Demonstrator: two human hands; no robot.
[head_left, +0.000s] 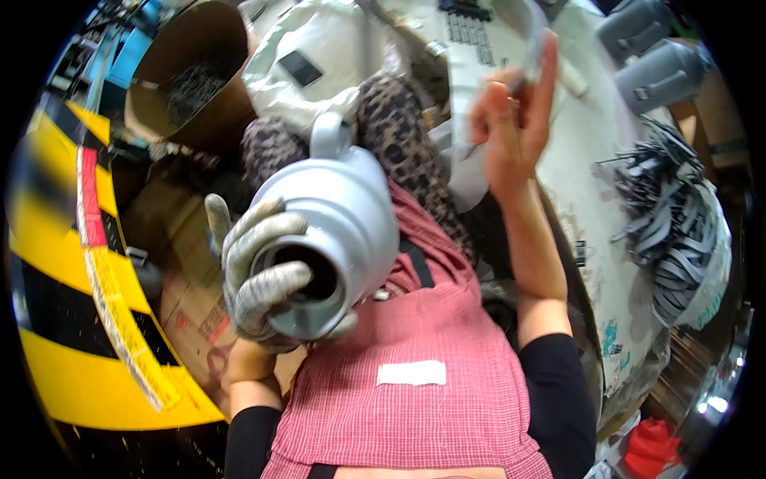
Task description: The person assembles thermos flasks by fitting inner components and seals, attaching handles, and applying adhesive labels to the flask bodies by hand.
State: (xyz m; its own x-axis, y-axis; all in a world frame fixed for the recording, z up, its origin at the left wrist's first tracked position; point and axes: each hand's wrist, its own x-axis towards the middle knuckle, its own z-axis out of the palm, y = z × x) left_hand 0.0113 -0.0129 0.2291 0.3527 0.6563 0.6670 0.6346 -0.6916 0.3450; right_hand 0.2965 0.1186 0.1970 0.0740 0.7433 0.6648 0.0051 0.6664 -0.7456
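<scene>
My left hand, in a grey knit glove, grips a pale grey plastic jug-like casing by its round open mouth, held up over my lap. My bare right hand is raised higher and pinches a thin grey strip, blurred by motion, above the white worktable. A red checked apron and leopard-print trousers lie below both hands.
A heap of grey plastic strips lies on the table at right, with more grey casings behind. A clear plastic bag and a cardboard drum stand ahead; a yellow-black striped barrier runs along the left.
</scene>
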